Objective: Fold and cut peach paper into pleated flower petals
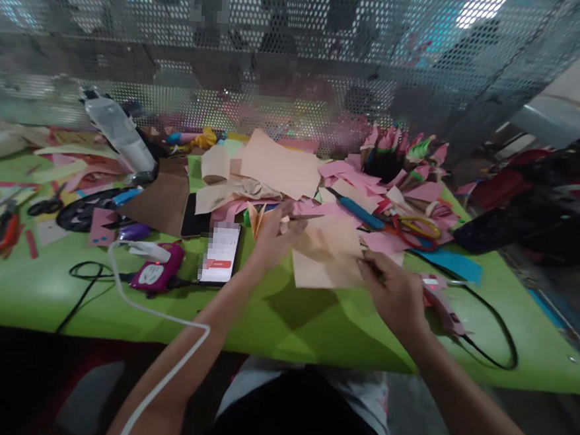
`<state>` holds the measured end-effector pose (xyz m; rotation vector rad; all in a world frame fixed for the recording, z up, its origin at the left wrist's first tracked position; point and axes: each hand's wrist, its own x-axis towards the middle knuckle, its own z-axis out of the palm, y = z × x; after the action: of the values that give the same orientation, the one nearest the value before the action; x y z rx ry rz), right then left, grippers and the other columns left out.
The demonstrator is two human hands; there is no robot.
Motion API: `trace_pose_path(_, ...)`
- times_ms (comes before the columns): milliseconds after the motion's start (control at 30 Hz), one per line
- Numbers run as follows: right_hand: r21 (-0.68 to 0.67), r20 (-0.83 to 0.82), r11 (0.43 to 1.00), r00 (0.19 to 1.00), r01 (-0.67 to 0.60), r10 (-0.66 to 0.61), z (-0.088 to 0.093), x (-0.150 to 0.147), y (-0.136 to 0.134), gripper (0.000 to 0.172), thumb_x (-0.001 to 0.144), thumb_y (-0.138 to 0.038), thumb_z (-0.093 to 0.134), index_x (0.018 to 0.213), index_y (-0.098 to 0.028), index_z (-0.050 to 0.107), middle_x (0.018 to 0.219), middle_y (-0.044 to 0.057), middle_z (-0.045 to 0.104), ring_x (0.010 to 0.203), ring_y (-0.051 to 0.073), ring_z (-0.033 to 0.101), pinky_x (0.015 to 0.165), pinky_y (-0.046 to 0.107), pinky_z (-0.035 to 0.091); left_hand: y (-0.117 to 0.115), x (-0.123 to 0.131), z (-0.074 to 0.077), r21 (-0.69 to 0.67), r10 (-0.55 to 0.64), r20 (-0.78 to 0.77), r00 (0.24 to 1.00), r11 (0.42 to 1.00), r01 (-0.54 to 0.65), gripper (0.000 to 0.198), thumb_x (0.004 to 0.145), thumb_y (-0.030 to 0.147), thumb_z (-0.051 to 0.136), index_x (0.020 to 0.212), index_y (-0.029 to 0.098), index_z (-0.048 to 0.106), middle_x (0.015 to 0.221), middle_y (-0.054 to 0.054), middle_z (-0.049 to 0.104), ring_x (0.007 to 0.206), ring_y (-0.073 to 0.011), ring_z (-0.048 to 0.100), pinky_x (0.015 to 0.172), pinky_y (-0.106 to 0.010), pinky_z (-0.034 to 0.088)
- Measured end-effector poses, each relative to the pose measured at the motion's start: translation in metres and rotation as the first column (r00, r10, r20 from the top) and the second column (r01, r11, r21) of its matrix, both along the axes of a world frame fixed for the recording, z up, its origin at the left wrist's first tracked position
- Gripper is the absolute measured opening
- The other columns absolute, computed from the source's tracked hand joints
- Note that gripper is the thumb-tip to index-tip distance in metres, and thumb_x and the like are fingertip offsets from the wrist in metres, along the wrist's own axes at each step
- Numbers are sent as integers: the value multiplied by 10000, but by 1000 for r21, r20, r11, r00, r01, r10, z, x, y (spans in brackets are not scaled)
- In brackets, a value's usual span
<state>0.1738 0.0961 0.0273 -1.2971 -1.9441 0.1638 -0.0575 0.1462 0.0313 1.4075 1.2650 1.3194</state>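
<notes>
My right hand (394, 292) pinches the right edge of a peach paper sheet (323, 267), holding it over the green table. My left hand (276, 235) is at the sheet's upper left, smeared by motion; I cannot make out whether its fingers grip anything. A thin pointed thing (310, 217) shows just beyond its fingers, too blurred to name. Beside that hand stands a folded peach paper piece (256, 220). A pink glue gun (443, 306) lies to the right of my right hand. Orange-handled scissors (415, 231) and a blue-handled tool (357, 210) lie behind the sheet.
Paper sheets (278, 165) and pink scraps are heaped at the back, before a perforated metal screen (300, 66). A lit phone (220, 252), a purple power socket (160, 268) with a white cable, a bottle (120, 129) and pliers (2, 227) are on the left.
</notes>
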Motion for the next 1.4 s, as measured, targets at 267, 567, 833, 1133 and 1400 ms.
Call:
trace_pose_path(267,-76,-229,997,973,-10,-8,12,-25,33,199,919,-379,509,897,-223,631,849,38,716,738,198,659,690,303,490,-7,0,1,-345,23,507,862,921,179,503,734,322,746,1193,180,599,1106,-102,716,970,-241,698,842,-372,570)
trace_pose_path(567,-371,-640,861,768,-348,35,1,-36,50,257,771,-409,689,936,-215,655,832,30,731,759,222,677,670,350,556,-3,-3,-2,-397,79,439,895,911,115,393,625,354,836,944,160,712,874,-77,762,935,-245,706,873,-380,544)
trace_pose_path(833,-401,-729,834,684,-380,-39,-12,-29,57,227,747,-389,688,893,-219,648,808,29,741,732,219,691,661,359,575,-10,0,3,-359,-56,366,929,913,196,364,712,314,750,1025,149,665,1030,-122,742,1042,-278,668,950,-413,504)
trace_pose_path(1133,8,183,991,975,-133,129,2,-8,10,586,838,-182,583,1394,-334,480,1472,88,487,1321,341,463,1075,572,363,-41,8,-7,-418,28,261,965,904,87,493,720,164,635,1207,185,556,1064,-86,721,974,-225,672,901,-381,518)
trace_pose_path(1400,-321,342,804,731,-500,591,-10,3,-24,808,690,-97,507,1479,-226,391,1524,91,425,1421,265,363,1144,554,291,-75,9,-22,-463,57,238,970,884,61,507,708,179,649,1210,167,581,1142,-99,705,1067,-256,637,977,-407,478)
